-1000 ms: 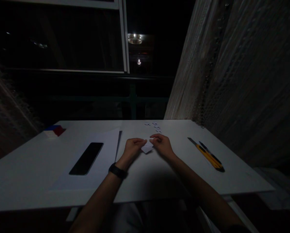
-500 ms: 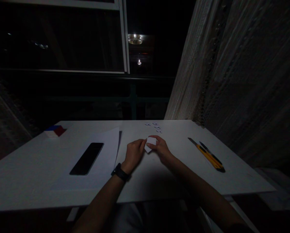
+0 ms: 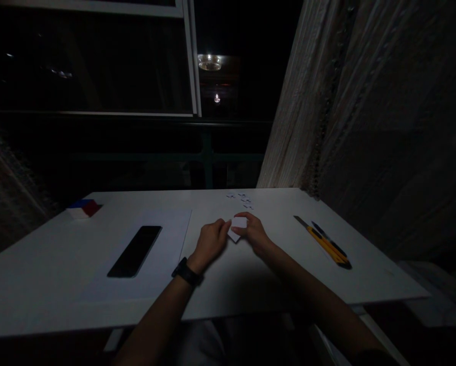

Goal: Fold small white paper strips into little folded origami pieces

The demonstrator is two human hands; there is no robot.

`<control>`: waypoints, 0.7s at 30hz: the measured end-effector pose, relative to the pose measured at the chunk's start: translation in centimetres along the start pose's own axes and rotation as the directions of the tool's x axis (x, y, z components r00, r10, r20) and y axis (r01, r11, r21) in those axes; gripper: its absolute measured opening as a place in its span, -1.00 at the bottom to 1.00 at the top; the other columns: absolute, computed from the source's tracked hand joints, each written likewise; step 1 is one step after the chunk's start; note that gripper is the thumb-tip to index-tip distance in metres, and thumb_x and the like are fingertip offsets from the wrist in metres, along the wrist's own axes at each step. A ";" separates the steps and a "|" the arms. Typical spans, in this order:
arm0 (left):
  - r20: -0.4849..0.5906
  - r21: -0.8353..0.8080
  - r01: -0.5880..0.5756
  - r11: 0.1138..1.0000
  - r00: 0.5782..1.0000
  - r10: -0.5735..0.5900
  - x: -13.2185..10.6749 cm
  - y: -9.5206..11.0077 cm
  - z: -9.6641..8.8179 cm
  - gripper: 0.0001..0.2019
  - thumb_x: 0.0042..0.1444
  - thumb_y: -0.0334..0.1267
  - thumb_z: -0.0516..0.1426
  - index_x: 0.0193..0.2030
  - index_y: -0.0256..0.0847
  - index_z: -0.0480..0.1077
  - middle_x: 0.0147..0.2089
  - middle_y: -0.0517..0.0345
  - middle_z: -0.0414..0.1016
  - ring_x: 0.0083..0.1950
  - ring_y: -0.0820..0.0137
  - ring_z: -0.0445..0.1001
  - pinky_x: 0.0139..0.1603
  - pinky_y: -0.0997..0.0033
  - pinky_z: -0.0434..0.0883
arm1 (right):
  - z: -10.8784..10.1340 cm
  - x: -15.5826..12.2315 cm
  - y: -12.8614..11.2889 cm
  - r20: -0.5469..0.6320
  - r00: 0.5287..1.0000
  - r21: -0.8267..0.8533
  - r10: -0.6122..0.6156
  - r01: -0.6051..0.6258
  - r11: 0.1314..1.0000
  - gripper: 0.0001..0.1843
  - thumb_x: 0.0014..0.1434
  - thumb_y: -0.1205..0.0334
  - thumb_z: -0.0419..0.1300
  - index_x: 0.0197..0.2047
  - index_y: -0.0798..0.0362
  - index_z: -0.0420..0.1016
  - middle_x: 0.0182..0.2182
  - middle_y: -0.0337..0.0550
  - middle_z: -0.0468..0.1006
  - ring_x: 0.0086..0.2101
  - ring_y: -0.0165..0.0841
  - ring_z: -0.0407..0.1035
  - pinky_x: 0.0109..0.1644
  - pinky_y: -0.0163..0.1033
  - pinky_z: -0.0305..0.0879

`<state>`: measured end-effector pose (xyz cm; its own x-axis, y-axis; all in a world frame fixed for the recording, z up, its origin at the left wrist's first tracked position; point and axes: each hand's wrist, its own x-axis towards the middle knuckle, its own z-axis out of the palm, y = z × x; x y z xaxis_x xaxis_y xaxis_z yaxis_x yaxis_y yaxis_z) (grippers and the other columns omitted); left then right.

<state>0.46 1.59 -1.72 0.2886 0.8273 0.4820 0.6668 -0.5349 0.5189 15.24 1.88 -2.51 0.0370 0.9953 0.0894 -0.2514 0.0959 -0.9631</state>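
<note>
Between my two hands is a small piece of folded white paper [image 3: 238,222], held above the middle of the white table [image 3: 273,284]. My left hand [image 3: 211,241], with a dark watch [image 3: 187,272] on its wrist, pinches the paper's left edge. On the other side, my right hand [image 3: 255,233] grips it with the thumb across its face and the index finger along its top. Beyond my hands lie several small paper pieces [image 3: 246,201] with dark marks, too small to make out.
A black phone [image 3: 135,251] rests on white paper sheets [image 3: 174,239] to the left. The colored cube [image 3: 83,208] sits at the far left. On the right lie a yellow utility knife [image 3: 325,244] and a pen [image 3: 329,238]. Curtains [image 3: 289,112] hang behind.
The lifted edge of the paper sheet under the phone now lies flat. My hands keep their hold on the folded paper with hardly any movement; the view has shifted slightly.
</note>
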 end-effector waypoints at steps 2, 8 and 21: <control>0.018 0.072 -0.043 0.997 0.999 0.041 0.0 0.1 0.0 -0.64 0.21 -0.10 -0.15 -0.39 -0.22 0.34 -0.54 0.14 0.40 -0.49 0.43 0.37 -0.46 0.48 0.13 | -0.1 0.0 0.1 0.009 1.000 0.002 0.000 0.000 1.000 -0.49 -0.42 0.33 0.39 -0.29 0.07 0.36 -0.56 -0.32 0.45 -0.53 -0.44 0.33 -0.45 -0.33 0.24; 0.059 0.089 -0.111 0.990 0.993 0.106 -0.2 0.4 0.1 -0.67 0.23 -0.15 -0.19 -0.38 -0.20 0.29 -0.54 0.14 0.37 -0.49 0.41 0.36 -0.46 0.47 0.13 | -0.2 0.0 0.3 0.020 1.000 0.017 0.013 -0.013 1.000 -0.49 -0.42 0.33 0.39 -0.30 0.07 0.36 -0.59 -0.33 0.44 -0.57 -0.46 0.32 -0.49 -0.34 0.25; 0.065 -0.120 -0.043 0.992 0.997 0.051 -0.1 0.7 -0.3 -0.68 0.20 -0.12 -0.16 -0.42 -0.20 0.27 -0.56 0.19 0.38 -0.51 0.44 0.36 -0.46 0.49 0.17 | 0.0 0.2 0.5 -0.014 1.000 0.153 -0.001 0.003 0.988 -0.56 -0.41 0.34 0.38 -0.35 0.08 0.43 -0.57 -0.31 0.45 -0.55 -0.45 0.34 -0.45 -0.31 0.28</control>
<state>0.73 1.04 -1.21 0.3665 0.8083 0.4607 0.5665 -0.5867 0.5787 15.13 2.17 -2.98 0.0507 0.9950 0.0866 -0.3962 0.0996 -0.9127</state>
